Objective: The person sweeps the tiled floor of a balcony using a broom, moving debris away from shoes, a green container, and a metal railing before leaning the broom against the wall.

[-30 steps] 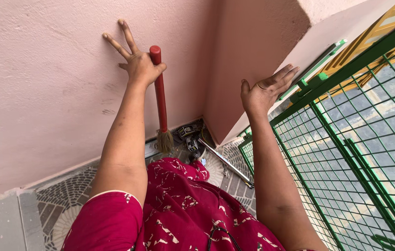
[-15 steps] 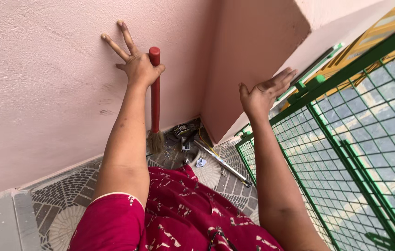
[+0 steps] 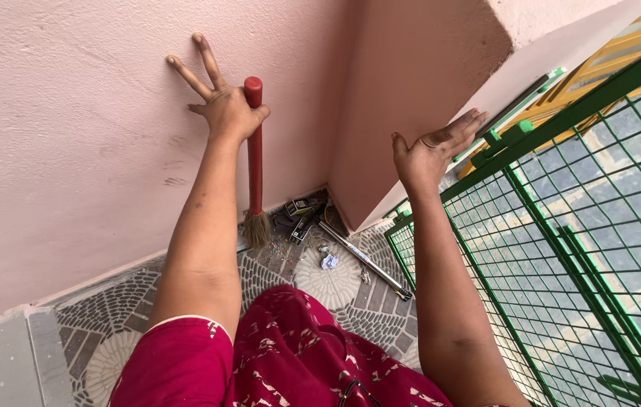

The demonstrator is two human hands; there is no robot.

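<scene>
Red-handled broom [image 3: 255, 151] under left hand [image 3: 224, 105]

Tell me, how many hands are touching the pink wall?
2. The left hand presses the wall with fingers spread while pinning the red-handled broom under its thumb; the right hand lies flat against the jutting wall corner. No other hands show.

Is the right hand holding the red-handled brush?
No, the right hand rests open on the wall corner; the left hand holds the brush.
</scene>
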